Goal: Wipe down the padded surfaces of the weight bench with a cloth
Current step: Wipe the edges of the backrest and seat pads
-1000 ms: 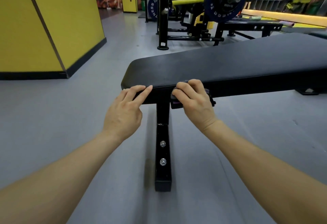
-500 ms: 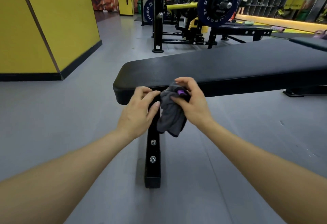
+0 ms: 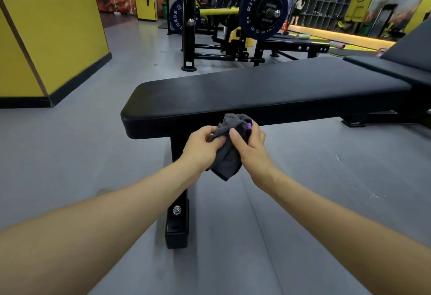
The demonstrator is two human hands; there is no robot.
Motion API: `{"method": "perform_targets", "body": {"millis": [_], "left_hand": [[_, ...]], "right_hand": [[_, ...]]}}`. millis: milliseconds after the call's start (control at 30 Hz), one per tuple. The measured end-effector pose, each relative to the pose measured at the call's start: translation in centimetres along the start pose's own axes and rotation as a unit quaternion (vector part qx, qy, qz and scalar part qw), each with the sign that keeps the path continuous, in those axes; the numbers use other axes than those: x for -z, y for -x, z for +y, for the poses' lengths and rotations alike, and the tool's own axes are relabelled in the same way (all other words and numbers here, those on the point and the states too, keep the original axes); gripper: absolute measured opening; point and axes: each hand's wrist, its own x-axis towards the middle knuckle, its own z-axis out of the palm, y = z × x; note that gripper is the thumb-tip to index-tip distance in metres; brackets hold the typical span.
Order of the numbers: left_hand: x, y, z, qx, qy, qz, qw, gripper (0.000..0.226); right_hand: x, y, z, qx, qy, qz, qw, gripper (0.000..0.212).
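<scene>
We hold the crumpled dark grey cloth (image 3: 227, 154) with both hands just in front of the black padded weight bench (image 3: 256, 92), off the pad: our left hand (image 3: 200, 148) pinches its edge, our right hand (image 3: 250, 143) grips its bunched top.

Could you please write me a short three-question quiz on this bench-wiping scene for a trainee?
1. True or false: the grey cloth is lying flat on top of the flat bench pad.
2. Which hands hold the cloth? A) left only B) right only C) both
3. Fill in: the hands are in front of the pad's near ____ edge, above the black bench leg.

Key:
1. False. It is bunched and held off the pad, hanging down.
2. C. The left hand and the right hand both grip it.
3. Side.
</scene>
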Motion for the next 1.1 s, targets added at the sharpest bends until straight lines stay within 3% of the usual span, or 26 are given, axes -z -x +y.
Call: {"method": "perform_targets", "body": {"millis": [133,200,300,400,467,600,733,967,1100], "left_hand": [[-0.3,1.0,0.7,0.012,0.108,-0.167,0.98,0.031],[-0.3,1.0,1.0,-0.02,0.064,-0.175,0.982,0.033],[0.7,0.0,1.3,-0.118,-0.096,-0.024,0.988,0.03],[3.3,-0.9,0.8,-0.176,-0.191,0.144,0.955,0.03],[5.2,-1.1,-0.1,-0.174,-0.236,0.195,0.936,0.032],[8.7,-0.9,-1.8,-0.148,-0.301,0.254,0.907,0.036],[12.0,-0.8,-3.2,-0.092,-0.316,0.309,0.892,0.039],[14.7,-1.1,-4.4,-0.033,-0.227,0.261,0.938,0.042],[15.0,-1.4,-4.4,-0.044,-0.155,0.254,0.954,0.031]], "right_hand": [[1.3,0.8,0.2,0.103,0.018,0.058,0.993,0.039],[2.1,0.5,0.1,0.179,0.073,0.102,0.976,0.036],[3.3,-1.4,0.3,0.254,0.116,0.203,0.939,0.032],[2.7,-3.3,1.0,0.238,0.137,0.264,0.925,0.036],[0.8,-3.9,1.6,0.229,0.161,0.295,0.914,0.041],[-2.1,-4.5,1.6,0.249,0.193,0.346,0.884,0.047],[-3.7,-4.4,1.7,0.277,0.201,0.304,0.889,0.054],[-10.4,-4.0,1.3,0.322,0.21,0.242,0.891,0.041],[-12.4,-3.7,1.3,0.339,0.214,0.225,0.888,0.049]]}}
